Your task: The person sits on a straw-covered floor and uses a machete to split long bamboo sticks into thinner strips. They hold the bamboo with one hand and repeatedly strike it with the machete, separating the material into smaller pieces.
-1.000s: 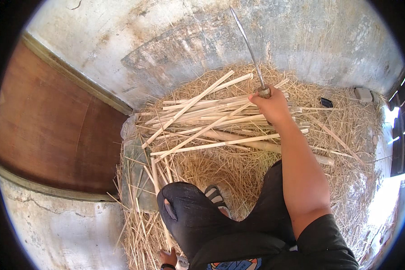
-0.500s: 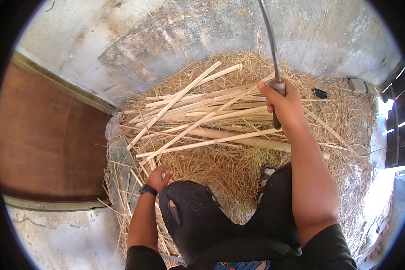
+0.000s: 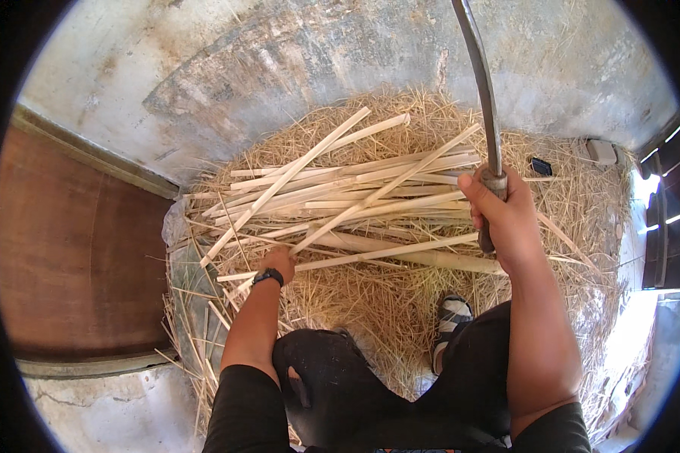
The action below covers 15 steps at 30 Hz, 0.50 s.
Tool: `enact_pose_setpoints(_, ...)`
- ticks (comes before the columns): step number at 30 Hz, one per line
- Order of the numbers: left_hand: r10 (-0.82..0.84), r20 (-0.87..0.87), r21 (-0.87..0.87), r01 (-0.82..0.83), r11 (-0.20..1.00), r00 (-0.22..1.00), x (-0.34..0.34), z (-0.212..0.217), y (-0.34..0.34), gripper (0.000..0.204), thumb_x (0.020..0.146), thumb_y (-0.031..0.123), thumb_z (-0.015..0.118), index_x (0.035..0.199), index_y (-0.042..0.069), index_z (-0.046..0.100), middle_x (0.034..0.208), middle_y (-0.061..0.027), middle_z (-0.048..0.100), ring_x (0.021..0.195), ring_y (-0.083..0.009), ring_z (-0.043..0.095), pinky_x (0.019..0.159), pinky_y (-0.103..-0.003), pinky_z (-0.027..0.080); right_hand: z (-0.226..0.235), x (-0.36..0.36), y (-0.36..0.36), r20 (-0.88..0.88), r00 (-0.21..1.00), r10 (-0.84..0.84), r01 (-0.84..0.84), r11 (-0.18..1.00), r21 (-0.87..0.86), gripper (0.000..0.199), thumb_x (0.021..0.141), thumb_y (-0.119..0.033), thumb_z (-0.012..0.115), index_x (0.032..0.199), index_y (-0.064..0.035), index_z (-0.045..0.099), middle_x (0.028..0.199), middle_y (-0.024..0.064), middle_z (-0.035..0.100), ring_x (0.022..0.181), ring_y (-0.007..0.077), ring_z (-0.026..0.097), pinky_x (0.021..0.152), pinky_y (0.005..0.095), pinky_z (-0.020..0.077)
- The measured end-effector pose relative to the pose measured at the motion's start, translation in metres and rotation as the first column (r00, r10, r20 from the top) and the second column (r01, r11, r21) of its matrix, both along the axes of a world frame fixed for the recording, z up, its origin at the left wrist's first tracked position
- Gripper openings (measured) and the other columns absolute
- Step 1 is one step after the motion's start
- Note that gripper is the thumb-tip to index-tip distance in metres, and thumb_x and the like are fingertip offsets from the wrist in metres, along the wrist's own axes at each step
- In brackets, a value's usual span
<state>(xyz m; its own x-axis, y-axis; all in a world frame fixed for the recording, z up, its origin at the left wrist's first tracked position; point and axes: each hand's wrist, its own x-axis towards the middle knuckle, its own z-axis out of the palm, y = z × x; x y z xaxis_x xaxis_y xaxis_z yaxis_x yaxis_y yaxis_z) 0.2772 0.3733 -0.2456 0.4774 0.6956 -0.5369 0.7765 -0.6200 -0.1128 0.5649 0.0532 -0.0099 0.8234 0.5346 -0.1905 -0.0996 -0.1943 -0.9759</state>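
My right hand [image 3: 504,215] grips the handle of a long curved metal blade [image 3: 482,90] that points up and away from me. A loose heap of pale split bamboo strips [image 3: 340,200] lies across a bed of dry straw [image 3: 370,302]. My left hand [image 3: 278,264], with a dark watch at the wrist, reaches down onto the near end of one strip at the left of the heap; its fingers are hidden, so I cannot tell whether it holds the strip.
A grey concrete wall [image 3: 279,68] rises behind the straw. A brown wooden panel [image 3: 68,257] stands at the left. My dark-clothed knee [image 3: 332,377] and a sandalled foot [image 3: 452,317] rest on the straw. Small dark and white objects [image 3: 540,166] lie at the far right.
The blade has swung from low over the strips to raised upright. My left arm came forward from beside my knee and its hand now rests on a strip.
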Motion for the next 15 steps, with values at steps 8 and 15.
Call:
enact_pose_setpoints(8, -0.068, 0.465, 0.078, 0.035, 0.996, 0.883, -0.037, 0.042, 0.002, 0.032, 0.094, 0.032, 0.055, 0.11, 0.004, 0.059, 0.107, -0.0235, 0.062, 0.101, -0.042, 0.06, 0.086, -0.05, 0.047, -0.009, 0.001, 0.012, 0.072, 0.997, 0.028, -0.023, 0.997, -0.075, 0.038, 0.082, -0.037, 0.077, 0.086, -0.0042, 0.059, 0.063, -0.0025, 0.052, 0.056, 0.0069, 0.047, 0.052, 0.0257, 0.0385)
enact_pose_setpoints(15, -0.204, 0.548, 0.275, 0.056, 0.96, 0.811, -0.081, 0.173, -0.061, 0.027, 0.092, 0.03, 0.057, 0.094, 0.003, 0.057, 0.084, -0.0212, 0.062, 0.077, -0.0441, 0.061, 0.067, -0.051, 0.049, -0.003, -0.014, 0.019, 0.312, 0.893, 0.326, -0.243, 0.93, -0.277, 0.038, 0.08, -0.033, 0.077, 0.095, -0.0016, 0.062, 0.072, 0.0109, 0.062, 0.068, 0.0226, 0.061, 0.066, 0.0371, 0.049)
